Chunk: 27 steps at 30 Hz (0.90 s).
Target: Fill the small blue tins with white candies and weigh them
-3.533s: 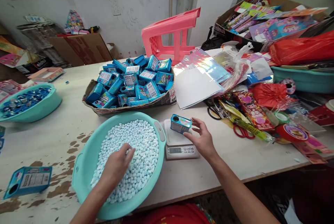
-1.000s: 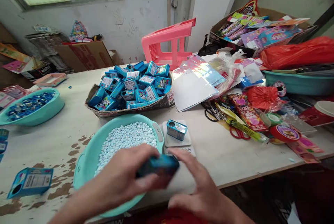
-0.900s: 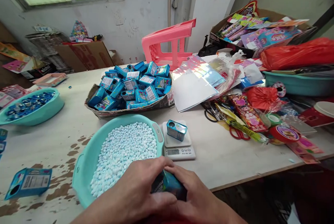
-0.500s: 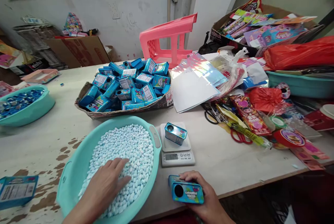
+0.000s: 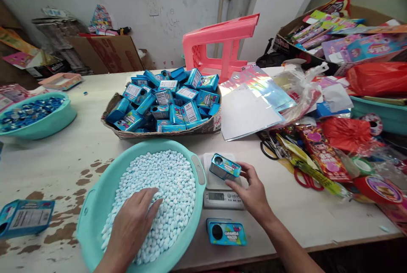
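My left hand [image 5: 135, 218] rests on small pale-blue candies [image 5: 171, 175] in a turquoise basin [image 5: 95, 205]. Its thumb and index finger are apart, with some fingertips hidden. On a white digital scale [image 5: 224, 199] lies a blue tin [image 5: 225, 167] with a round dark opening. The fingers and thumb of my right hand [image 5: 252, 190] close round the right end of that tin. A second blue tin [image 5: 226, 232] lies on the table just in front of the scale, opening upward, touched by neither hand.
Behind the basin, a cardboard tray [image 5: 127, 134] is heaped with blue tins. Another turquoise basin [image 5: 47, 124] of shiny blue pieces stands left, above a lone tin [image 5: 28, 218]. Paper sheets [image 5: 246, 114], red scissors [image 5: 307, 179] and packaging crowd the right. A pink stool [image 5: 219, 31] lies behind.
My right hand has let go of the tin in front of the scale, leaving it on the table, and moved up to grasp the one on the scale. My left hand stays among the candies.
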### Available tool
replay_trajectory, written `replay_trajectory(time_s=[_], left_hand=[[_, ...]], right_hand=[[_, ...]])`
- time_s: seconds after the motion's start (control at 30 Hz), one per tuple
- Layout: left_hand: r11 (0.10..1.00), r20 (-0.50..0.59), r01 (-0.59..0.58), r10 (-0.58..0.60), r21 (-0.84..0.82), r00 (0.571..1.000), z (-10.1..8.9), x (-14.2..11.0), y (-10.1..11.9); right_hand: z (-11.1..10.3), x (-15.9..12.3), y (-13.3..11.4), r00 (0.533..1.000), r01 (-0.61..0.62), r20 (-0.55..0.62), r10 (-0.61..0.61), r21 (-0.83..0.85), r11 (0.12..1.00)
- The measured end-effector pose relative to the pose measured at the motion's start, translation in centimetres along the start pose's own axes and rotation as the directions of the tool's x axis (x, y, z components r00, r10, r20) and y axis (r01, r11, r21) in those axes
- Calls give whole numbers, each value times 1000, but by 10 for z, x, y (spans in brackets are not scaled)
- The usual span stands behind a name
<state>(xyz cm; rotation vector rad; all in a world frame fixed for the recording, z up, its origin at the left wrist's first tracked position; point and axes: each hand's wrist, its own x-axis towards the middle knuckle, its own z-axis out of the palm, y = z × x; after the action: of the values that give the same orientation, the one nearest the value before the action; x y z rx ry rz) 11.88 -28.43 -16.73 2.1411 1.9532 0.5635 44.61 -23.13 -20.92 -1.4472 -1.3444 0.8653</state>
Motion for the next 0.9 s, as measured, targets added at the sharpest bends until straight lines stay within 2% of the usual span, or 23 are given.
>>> replay_trajectory(time_s=[0.07,0.1,0.13,0.17,0.23,0.27,0.3,0.33,0.37,0.4,0.47,0.57,0.63,0.77,0.9], left_hand=[[972,10,152,-153,-180,988,-8,-1,6],[916,41,257,-257,-309,966,-13,-1,11],[813,87,359,-361,-458,928,-19,0,17],[656,152,437,-445,-615,882,-24,1,24],[222,310,472,-513,-853,800,-32,7,42],[-3,374,432,-508,-902,776,-35,12,51],[-196,426,380,-494,-904,758,-36,17,60],[-346,472,335,-481,-876,739,-36,22,68],[-451,508,297,-478,-842,716,-36,27,74],[-519,533,261,-490,-814,690,-34,32,80],[-591,553,192,-524,-784,648,-32,38,85],[-630,523,90,-547,-771,653,-31,39,85],[-635,500,52,-554,-771,666,-33,39,82],[-662,524,39,-555,-749,646,-37,39,77],[-689,508,3,-532,-725,678,-35,41,77]], right_hand=[[5,12,-11,999,3,36,-3,9,1000],[5,15,-20,999,23,36,-23,10,1000],[3,17,-31,998,64,27,-64,5,998],[1,16,-43,992,127,22,-127,-6,992],[0,14,-73,946,322,57,-320,-24,946],[2,12,-88,897,436,101,-431,-34,899],[6,10,-102,829,550,154,-538,-46,834],[13,9,-114,751,650,212,-626,-64,757],[22,8,-124,676,727,268,-687,-87,681],[31,7,-132,614,782,315,-724,-114,613],[50,5,-141,541,837,365,-757,-154,524],[68,2,-144,504,863,358,-786,-170,476],[73,1,-143,493,870,356,-794,-182,458],[77,-1,-140,499,867,358,-789,-202,457],[79,0,-134,492,870,362,-792,-231,435]])
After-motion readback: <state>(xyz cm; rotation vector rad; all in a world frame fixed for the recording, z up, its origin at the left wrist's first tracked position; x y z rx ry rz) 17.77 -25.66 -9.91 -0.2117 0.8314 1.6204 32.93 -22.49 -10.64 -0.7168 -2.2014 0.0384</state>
